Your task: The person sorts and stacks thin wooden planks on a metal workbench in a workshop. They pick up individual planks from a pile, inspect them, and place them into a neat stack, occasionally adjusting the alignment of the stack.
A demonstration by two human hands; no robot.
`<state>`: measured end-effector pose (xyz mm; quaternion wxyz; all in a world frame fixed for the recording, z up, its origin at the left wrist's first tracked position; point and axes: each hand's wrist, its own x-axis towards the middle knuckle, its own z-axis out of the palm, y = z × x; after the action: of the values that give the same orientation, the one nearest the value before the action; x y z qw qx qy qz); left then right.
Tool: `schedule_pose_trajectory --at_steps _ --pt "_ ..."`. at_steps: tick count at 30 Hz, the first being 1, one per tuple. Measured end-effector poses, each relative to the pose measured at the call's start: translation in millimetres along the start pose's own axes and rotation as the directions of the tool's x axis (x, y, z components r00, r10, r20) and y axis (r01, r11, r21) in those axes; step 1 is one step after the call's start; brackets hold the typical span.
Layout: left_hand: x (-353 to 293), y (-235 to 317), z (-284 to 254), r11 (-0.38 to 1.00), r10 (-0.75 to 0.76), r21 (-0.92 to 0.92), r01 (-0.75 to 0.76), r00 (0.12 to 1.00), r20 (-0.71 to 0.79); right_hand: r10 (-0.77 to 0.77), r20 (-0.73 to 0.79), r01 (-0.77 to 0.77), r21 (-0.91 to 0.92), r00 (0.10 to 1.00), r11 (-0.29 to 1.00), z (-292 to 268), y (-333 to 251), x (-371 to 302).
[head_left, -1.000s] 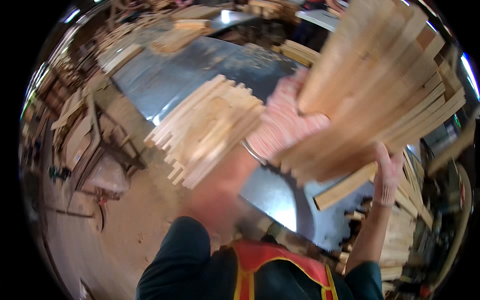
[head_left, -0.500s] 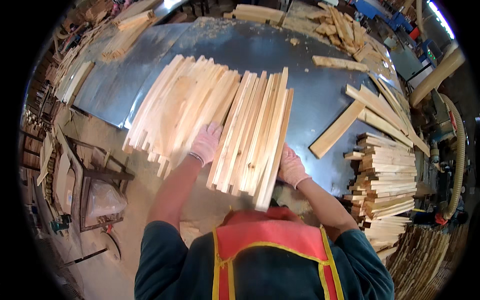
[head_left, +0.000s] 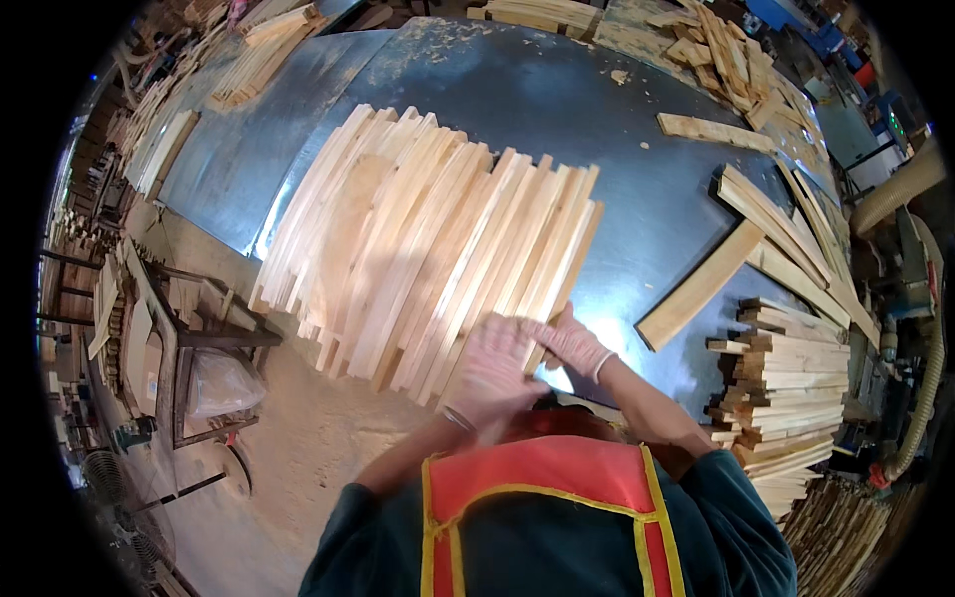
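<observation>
A wide row of pale wooden strips [head_left: 398,249] lies side by side on the dark metal table, their near ends uneven and jutting past its edge. My left hand [head_left: 494,366], in a pinkish work glove, is over the near ends at the right part of the row, its fingers stretched out and somewhat blurred. Close beside it, my right hand [head_left: 577,345], gloved likewise, is at the near right corner of the row. Its fingers reach left across the strip ends, and the thumb stands apart along the outer side.
On the right of the table [head_left: 637,239] lie loose boards [head_left: 701,284]. A tall stack of wooden pieces [head_left: 786,388] stands at the near right. Offcuts [head_left: 731,60] are heaped at the far right. A dark frame stand [head_left: 179,348] is on the left.
The right bundle of strips has moved left against the other, closing the gap between them. My left hand has left that gap and come right and nearer, beside my right hand.
</observation>
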<state>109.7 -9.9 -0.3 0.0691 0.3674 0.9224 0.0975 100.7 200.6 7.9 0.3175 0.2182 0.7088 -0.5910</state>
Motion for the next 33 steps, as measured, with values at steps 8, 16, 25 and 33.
schedule_pose_trajectory --at_steps 8,16,25,33 --pt "38.9 11.6 -4.4 0.992 0.116 -0.034 -0.125 0.972 -0.206 -0.005 -0.192 0.072 0.345 0.981 0.936 -35.7 -7.8 35.6" --pt "43.4 -101.4 -2.8 0.923 0.064 -0.361 -0.135 0.977 -0.202 0.107 -0.066 -0.104 0.046 0.992 0.994 7.5 -117.3 102.7" --pt "76.5 -353.7 -22.7 0.919 -0.054 0.357 0.17 0.948 -0.313 -0.07 -0.064 0.05 -0.27 0.995 0.962 151.1 -289.7 252.6" --pt "115.2 -424.5 -94.2 0.79 -0.511 0.388 0.475 0.859 -0.013 -0.199 -0.571 0.131 -0.158 0.797 0.979 6.4 -236.0 170.8"
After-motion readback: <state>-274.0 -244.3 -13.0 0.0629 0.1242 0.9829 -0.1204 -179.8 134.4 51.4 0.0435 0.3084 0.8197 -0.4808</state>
